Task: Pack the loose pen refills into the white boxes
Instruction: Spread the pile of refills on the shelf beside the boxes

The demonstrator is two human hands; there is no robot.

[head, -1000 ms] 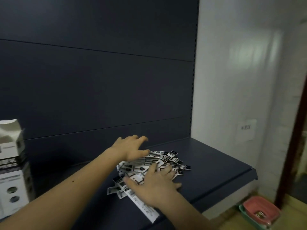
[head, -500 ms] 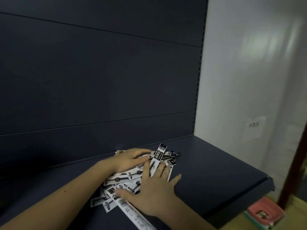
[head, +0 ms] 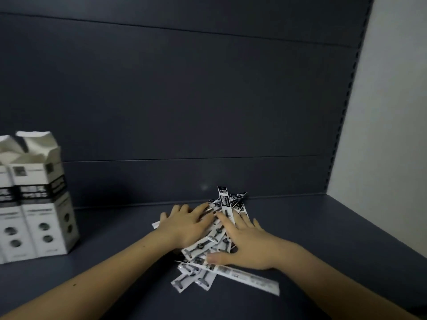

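On the dark blue metal shelf (head: 312, 229), both hands press flat, fingers spread wide and gripping nothing — left hand (head: 184, 224), right hand (head: 246, 242) — over the heap of white-and-black sleeved pen refills (head: 208, 245). The step looks like gathering; next calls for closing on a bundle and carrying it to the open-topped white cardboard boxes (head: 44, 204), well apart at left.

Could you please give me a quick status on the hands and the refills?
Left hand and right hand flat on the refills, open, gripping nothing. Refills heaped on the shelf. Boxes open at left, apart from the heap. Nothing between.
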